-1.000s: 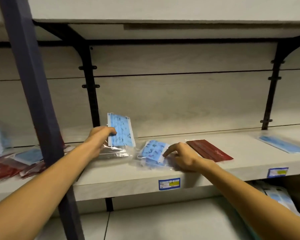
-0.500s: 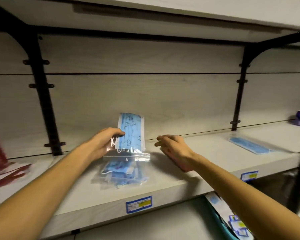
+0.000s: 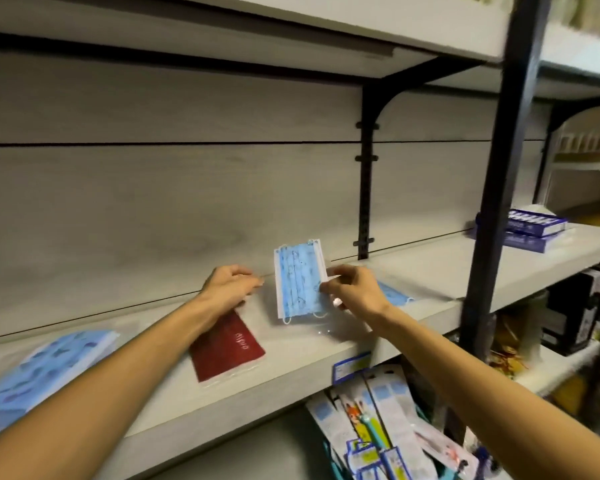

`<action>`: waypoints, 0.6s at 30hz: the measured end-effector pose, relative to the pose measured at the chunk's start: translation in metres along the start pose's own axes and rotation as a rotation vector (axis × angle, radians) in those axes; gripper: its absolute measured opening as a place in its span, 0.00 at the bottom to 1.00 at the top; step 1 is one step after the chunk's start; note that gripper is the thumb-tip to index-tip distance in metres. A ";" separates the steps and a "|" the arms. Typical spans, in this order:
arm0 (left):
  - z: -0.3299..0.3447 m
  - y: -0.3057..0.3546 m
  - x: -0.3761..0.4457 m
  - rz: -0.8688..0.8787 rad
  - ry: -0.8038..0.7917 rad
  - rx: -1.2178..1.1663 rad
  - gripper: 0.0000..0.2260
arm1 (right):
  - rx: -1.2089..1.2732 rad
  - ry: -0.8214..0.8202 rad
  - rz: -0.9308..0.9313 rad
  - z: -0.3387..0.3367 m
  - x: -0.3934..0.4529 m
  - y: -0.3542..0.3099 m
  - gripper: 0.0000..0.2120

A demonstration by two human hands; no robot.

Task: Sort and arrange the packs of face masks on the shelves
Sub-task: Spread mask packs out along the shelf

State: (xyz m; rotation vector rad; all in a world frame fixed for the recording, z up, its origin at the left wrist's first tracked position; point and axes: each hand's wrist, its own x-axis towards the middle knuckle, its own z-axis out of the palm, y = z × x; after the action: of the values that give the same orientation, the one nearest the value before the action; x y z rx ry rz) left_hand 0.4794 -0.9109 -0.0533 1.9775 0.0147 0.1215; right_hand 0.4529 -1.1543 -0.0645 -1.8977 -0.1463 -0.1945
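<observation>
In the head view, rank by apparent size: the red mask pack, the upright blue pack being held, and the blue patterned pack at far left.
1. Blue patterned pack at far left: looks largest, though it lies nearest the camera, so that may be perspective.
2. Red mask pack and the upright blue pack: too alike to rank; the left hand hides the red one's top.

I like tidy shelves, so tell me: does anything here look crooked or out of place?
Yes. The red pack lies slanted on the shelf, partly under the left hand. The right hand holds a blue patterned pack upright, not laid flat.

text: none legible | red pack (image 3: 227,349): lettering inverted, unreadable
</observation>
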 end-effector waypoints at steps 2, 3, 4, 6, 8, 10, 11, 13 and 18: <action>0.015 0.005 0.011 0.016 0.031 0.108 0.15 | -0.060 0.060 -0.023 -0.031 0.013 0.013 0.14; 0.021 0.006 0.016 0.023 0.025 0.167 0.17 | -0.091 0.081 -0.025 -0.046 0.021 0.020 0.14; 0.028 0.006 0.020 0.032 0.013 0.224 0.19 | -0.146 0.093 -0.019 -0.060 0.030 0.026 0.13; 0.042 0.005 0.024 0.057 -0.009 0.364 0.20 | -0.298 0.084 0.013 -0.085 0.046 0.038 0.12; 0.059 0.008 0.022 0.104 -0.040 0.488 0.19 | -0.434 0.061 0.049 -0.103 0.059 0.049 0.12; 0.076 0.012 0.016 0.163 -0.112 0.556 0.21 | -0.577 0.061 0.056 -0.112 0.064 0.055 0.14; 0.084 0.013 0.013 0.188 -0.158 0.621 0.22 | -0.650 0.061 0.041 -0.114 0.063 0.056 0.14; 0.096 0.015 0.006 0.246 -0.205 0.830 0.25 | -0.752 0.028 0.014 -0.119 0.063 0.063 0.17; 0.094 0.011 -0.003 0.245 -0.108 1.010 0.27 | -0.778 0.017 -0.014 -0.122 0.071 0.076 0.20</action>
State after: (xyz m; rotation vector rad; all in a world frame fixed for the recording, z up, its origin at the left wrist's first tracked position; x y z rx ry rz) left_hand 0.4850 -1.0011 -0.0805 2.9881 -0.2883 0.1889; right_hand 0.5295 -1.2942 -0.0809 -2.6670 -0.0746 -0.3070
